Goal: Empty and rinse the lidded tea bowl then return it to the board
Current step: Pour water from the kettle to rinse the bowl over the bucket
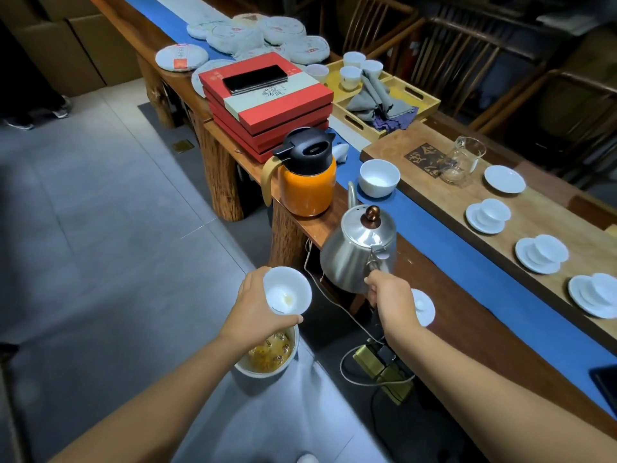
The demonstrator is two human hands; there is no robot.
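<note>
My left hand [255, 304] holds the white tea bowl [287, 290] off the table's near side, its mouth tilted toward me, with a faint yellow trace and a few leaf bits inside. Right below it on the floor stands a waste bin [267, 354] with wet tea leaves. My right hand [390, 297] grips the handle of a steel kettle [359, 253], held just right of the bowl. The bowl's white lid [423, 307] lies on the table edge behind my right wrist. An empty white saucer [504, 179] sits on the wooden tea board [541, 208].
An orange thermos [305, 177] and a larger white bowl [379, 178] stand beyond the kettle. Three lidded bowls on saucers [488, 216] line the board, near a glass pitcher [462, 160]. Red boxes [267, 98], a cup tray [377, 95] and a floor power strip [384, 369] with cable are nearby.
</note>
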